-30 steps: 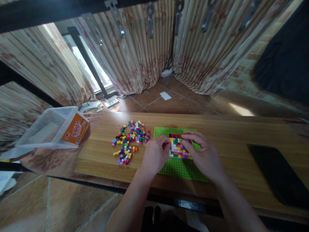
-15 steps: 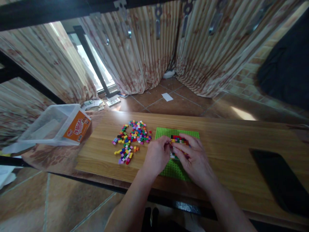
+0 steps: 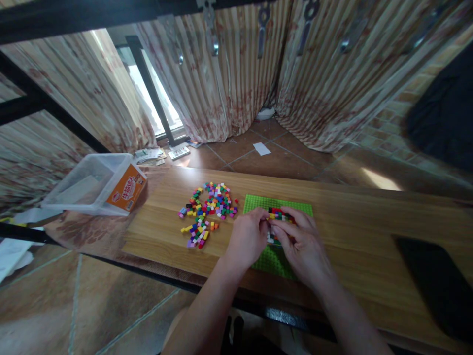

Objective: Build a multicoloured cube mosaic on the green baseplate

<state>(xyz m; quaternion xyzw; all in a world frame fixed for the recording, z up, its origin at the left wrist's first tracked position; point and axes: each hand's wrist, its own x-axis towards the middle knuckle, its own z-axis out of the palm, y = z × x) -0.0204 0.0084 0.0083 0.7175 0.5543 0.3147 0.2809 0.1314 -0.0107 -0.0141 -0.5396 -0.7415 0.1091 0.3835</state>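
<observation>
A green studded baseplate lies on the wooden board, and a patch of small coloured building bricks stands on its middle. My left hand is closed at the left side of that patch, thumb and index finger pinched together. From the right, my right hand leans over the same bricks with its fingers curled, thumb and index meeting near the left fingertips. Whatever is between the fingertips is too small and hidden to make out. Both hands cover part of the bricks. Left of the plate, loose bricks are spread in a heap.
A clear plastic tub with an orange label stands at the left end, on a patterned cloth. Toward the right of the wooden board lies a dark flat object. Curtains and a tiled floor are beyond.
The whole view has shifted slightly, so things sit further right. My hands stay over the same bricks, and the right fingers have curled in a little more.
</observation>
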